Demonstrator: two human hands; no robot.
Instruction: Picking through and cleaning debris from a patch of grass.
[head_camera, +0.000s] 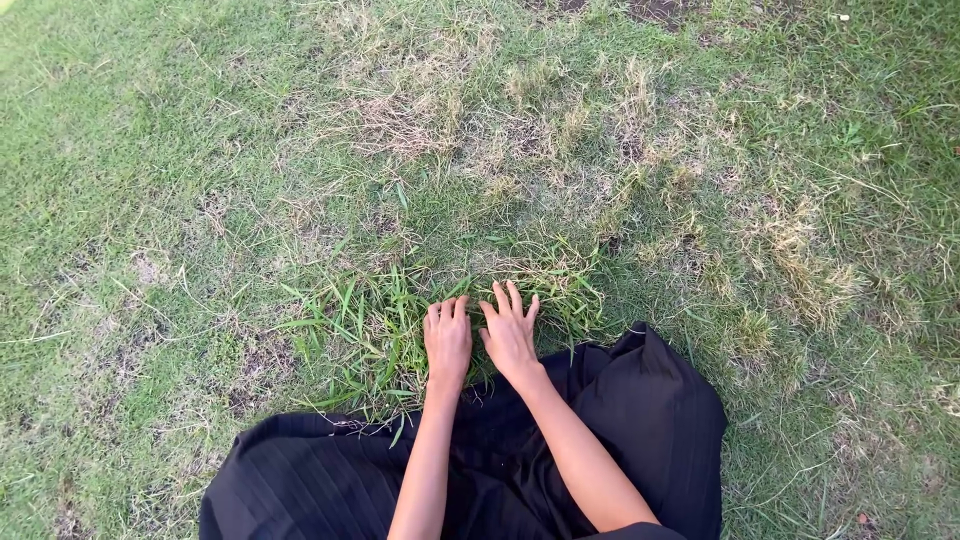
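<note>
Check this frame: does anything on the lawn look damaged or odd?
Yes: dry, yellowed grass patches with bare soil beyond a taller green clump. The left hand and right hand rest on that clump.

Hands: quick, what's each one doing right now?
Left hand: open, palm down on the tall grass clump, holding nothing.
Right hand: open, fingers spread on the same clump.

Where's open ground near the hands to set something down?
Short, worn lawn lies free left of the tall grass clump, and more dry, sparse turf lies beyond it. It is crowded where the left hand and right hand press into the clump, and behind them the black pleated fabric covers the ground.
</note>
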